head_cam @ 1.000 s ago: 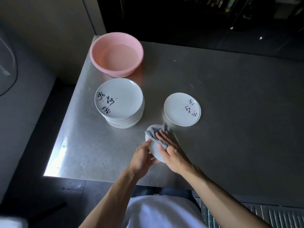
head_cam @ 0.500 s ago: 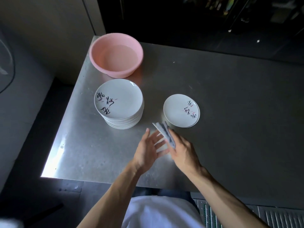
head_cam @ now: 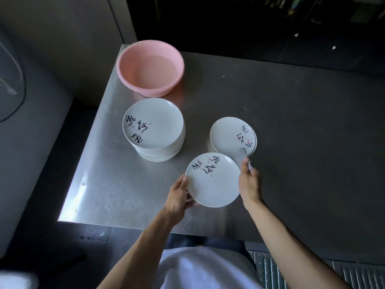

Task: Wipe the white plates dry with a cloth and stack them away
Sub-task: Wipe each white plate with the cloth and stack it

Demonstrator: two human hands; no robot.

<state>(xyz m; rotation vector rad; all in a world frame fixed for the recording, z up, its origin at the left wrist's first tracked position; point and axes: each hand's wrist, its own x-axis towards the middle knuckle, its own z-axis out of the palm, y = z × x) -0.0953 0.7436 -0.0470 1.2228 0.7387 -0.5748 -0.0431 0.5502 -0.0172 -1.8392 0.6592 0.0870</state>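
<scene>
Steel table (head_cam: 291, 122), dim room. Pink basin (head_cam: 150, 90) at far left corner, holds water. Tall plate stack (head_cam: 153, 124) just in front of it; short plate stack (head_cam: 231, 134) to its right. Held plate (head_cam: 212, 180) face up, just above table near front edge. Left hand (head_cam: 179, 195) grips its left rim, thumb on top, fingers curled under. Right hand (head_cam: 249, 180) at its right rim, fingers together. Grey cloth (head_cam: 241, 155) at the fingertips, overlapping the short stack; can't tell if pinched.
</scene>
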